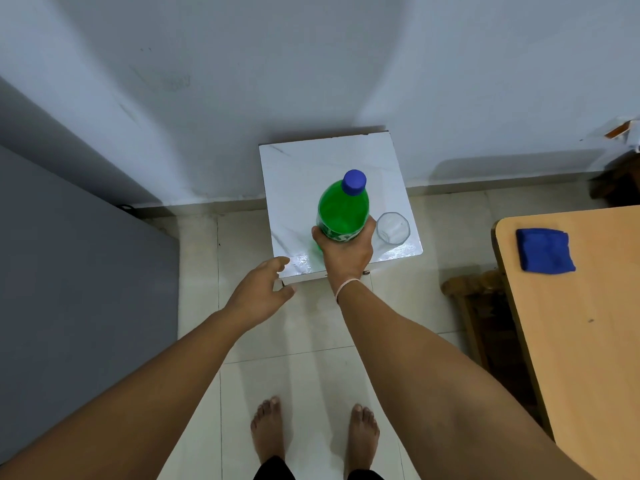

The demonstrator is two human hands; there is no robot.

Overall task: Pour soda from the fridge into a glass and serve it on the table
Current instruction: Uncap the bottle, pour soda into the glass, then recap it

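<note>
Green soda bottle [343, 209]: upright on the small white marble-topped bench [301, 174], blue cap [354, 181] on. Right hand [346, 252]: fingers wrapped round the bottle's lower body, thin band [346, 285] at the wrist. Left hand [263, 289]: empty, fingers loosely spread, hovering at the bench's near-left corner. Clear empty glass [393, 228]: upright on the same bench, just beside the bottle to its right. Wooden bench [588, 341]: far right, carrying a folded blue cloth [543, 250]. Grey cabinet face [79, 306]: left. Bare feet [268, 431] on the tiled floor [311, 375].
</note>
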